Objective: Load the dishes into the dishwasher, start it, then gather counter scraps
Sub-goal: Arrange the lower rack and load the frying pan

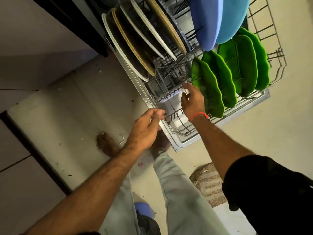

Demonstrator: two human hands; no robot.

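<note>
Pulled out over the open dishwasher door (183,143): the lower rack (179,131), landmark for all that follows. At its near left corner, the left hand (145,128), thumb and fingertips pressed together in a pinch right at the corner wire (whether on the wire itself or on some small thing there, cannot tell). Farther in over the rack's near bare tines, the right hand (192,103), fingers curled loosely and pinching a small clear item (185,90), too blurred to name, a red thread (199,115) round its wrist.

Just right of that hand in the rack, four green leaf-shaped plates (225,77) on edge, the nearest touching the back of the hand. Behind those, at the rack's far right, two large blue plates (220,19). On the rack's far left, white plates (118,48) and woven round mats (166,26) standing alternately, all tilted. Between the rows, dark upright tines and a grey cutlery basket (174,78).

On the floor (67,107) left of the rack, scattered scraps and a bare foot (106,143); near of the rack, a woven mat (208,184).

Both forearms stretched forward and down, the right sleeve (264,184) black.
</note>
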